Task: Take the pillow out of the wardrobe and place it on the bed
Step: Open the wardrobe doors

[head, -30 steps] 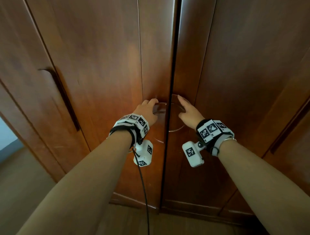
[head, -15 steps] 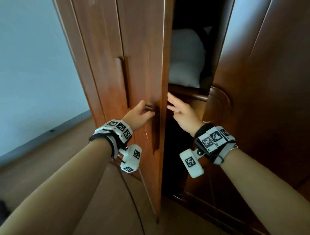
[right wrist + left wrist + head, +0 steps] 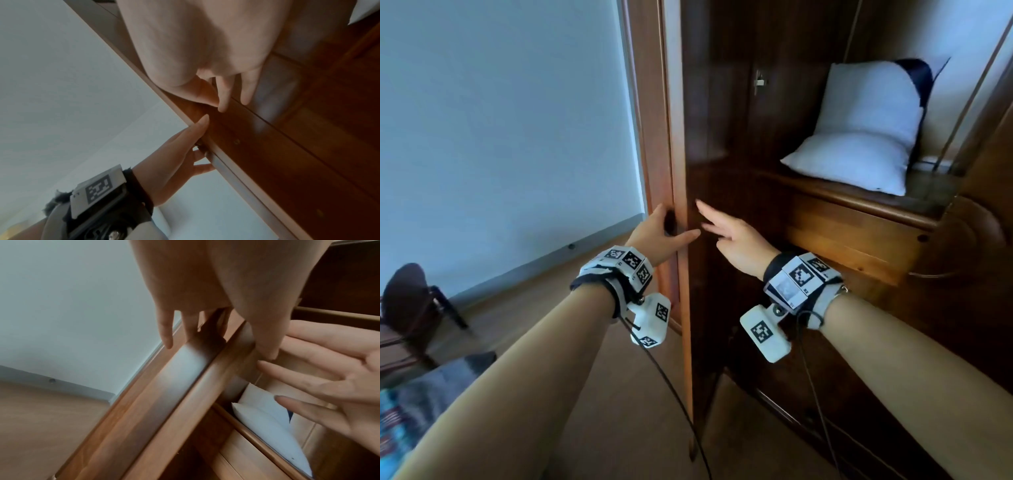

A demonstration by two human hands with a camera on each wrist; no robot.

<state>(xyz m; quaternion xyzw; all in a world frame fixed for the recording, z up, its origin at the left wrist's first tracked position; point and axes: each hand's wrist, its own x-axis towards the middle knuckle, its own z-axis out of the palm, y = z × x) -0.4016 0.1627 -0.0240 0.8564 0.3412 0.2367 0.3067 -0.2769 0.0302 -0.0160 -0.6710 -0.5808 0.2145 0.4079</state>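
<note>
A white pillow (image 3: 859, 133) sits on the wardrobe shelf (image 3: 825, 192) at upper right, its upper part slumped against the back; it also shows in the left wrist view as the pillow (image 3: 269, 420). The left wardrobe door (image 3: 681, 137) stands swung out, edge towards me. My left hand (image 3: 659, 233) grips that door at its handle, fingers curled behind, thumb on the edge. My right hand (image 3: 729, 236) hovers with straight, spread fingers just inside the door, well below and left of the pillow, holding nothing.
A dark blue cloth (image 3: 917, 75) shows behind the pillow. A wooden drawer front (image 3: 852, 240) lies under the shelf, and the right door (image 3: 983, 222) stands open at the far right. A dark chair (image 3: 410, 301) and a patterned rug (image 3: 400, 411) are at lower left.
Both doors went from closed to open. My left hand pulled the left door wide, uncovering the pillow. My right hand let go of the right door and moved towards the left door.
</note>
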